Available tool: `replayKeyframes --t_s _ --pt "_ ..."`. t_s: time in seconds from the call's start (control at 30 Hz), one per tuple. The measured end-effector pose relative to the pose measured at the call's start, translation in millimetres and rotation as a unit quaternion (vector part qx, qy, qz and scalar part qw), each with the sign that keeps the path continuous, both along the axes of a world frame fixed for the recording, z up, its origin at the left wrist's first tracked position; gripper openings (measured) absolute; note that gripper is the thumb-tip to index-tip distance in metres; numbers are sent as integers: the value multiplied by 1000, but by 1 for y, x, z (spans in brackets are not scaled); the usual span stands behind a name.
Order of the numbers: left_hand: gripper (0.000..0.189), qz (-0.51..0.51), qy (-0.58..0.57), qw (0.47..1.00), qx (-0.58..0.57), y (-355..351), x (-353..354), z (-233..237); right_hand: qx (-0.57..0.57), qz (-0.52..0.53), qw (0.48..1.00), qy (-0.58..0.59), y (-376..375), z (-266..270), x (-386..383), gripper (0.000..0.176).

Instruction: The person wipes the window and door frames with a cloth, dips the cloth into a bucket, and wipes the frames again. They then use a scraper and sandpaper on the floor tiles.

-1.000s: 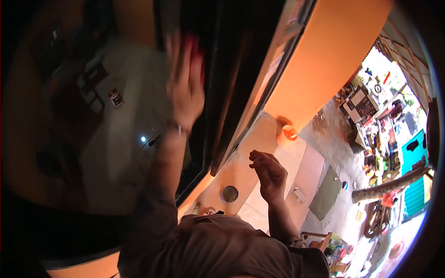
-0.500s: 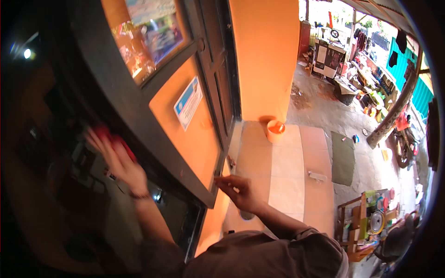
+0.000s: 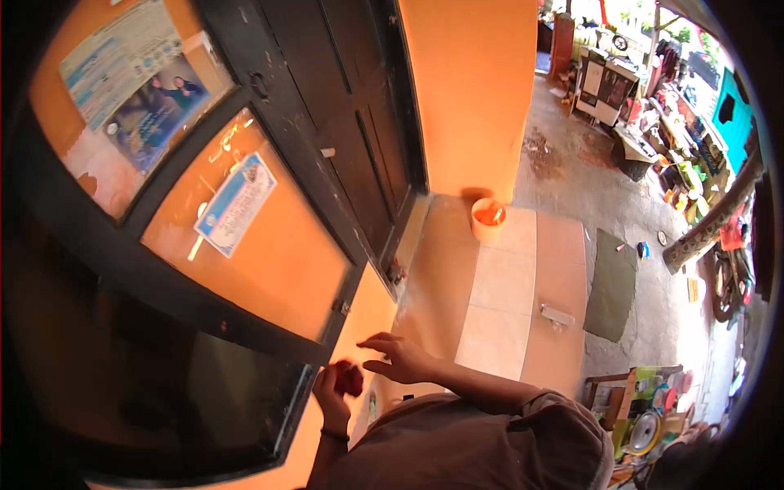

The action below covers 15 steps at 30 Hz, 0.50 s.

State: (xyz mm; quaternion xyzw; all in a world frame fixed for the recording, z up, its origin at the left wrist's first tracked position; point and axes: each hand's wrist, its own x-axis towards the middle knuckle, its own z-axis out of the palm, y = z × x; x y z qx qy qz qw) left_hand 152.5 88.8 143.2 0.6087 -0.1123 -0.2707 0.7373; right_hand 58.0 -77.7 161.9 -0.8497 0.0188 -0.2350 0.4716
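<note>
A crumpled red cloth point(image 3: 349, 378) is held in my left hand point(image 3: 328, 400), which has a dark band at its wrist. Close to it on the right is my right hand point(image 3: 396, 359), its fingers apart and pointing toward the cloth. A small gap seems to separate the fingers from it. Both hands are near the lower corner of a dark-framed window point(image 3: 339, 314), in front of the orange wall. On the panes are a blue-and-white sticker point(image 3: 235, 204) and a poster with people on it point(image 3: 155, 110).
Beyond the window stands a dark panelled door point(image 3: 327, 106). An orange bucket point(image 3: 488, 219) sits on the tiled floor by the wall corner. Farther right lie a green mat point(image 3: 612, 286), a slanting post point(image 3: 710, 212) and a wooden rack with household items point(image 3: 629, 412).
My left hand has come off the dark glass with the red cloth, moving down and right toward my body. My right hand has left the frame's edge and opened. The view has shifted.
</note>
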Motion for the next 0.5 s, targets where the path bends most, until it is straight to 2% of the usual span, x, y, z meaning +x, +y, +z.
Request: replayKeyframes --t_s 0.03,0.07,0.1,0.13,0.2,0.23,0.3,0.33,0.4,0.47,0.5 --pt "31 -33 28 999 -13 -22 -1 -6 66 3 998 -2 -4 -5 -3 42" --pt "28 -71 22 997 -16 -48 -12 15 132 6 991 -4 -9 -11 -6 43" --pt "24 -127 -7 992 -18 -64 -13 19 91 -24 995 -16 -17 -20 -8 41" --pt "23 -122 -25 992 18 -82 -19 31 166 20 986 -22 -32 3 -16 36" --pt "23 -116 3 993 7 -102 -24 29 82 -56 994 50 -56 15 -32 30" --pt "23 -113 -66 991 26 -106 -26 24 58 -82 995 2 -64 1 -34 27" --pt "23 -81 -174 980 54 -116 -32 19 80 -73 993 51 -81 5 -50 26" --pt "24 -84 -152 984 49 -116 -31 15 97 -69 988 95 -88 7 -56 25" --pt "23 -109 -156 980 55 -116 -29 14 106 -71 987 95 -96 4 -64 27" --pt "21 -131 -116 984 33 -119 -27 9 231 -71 962 124 -102 20 -70 31" --pt "20 -112 -42 993 -5 -124 -28 11 295 -76 948 96 -101 14 -70 35"
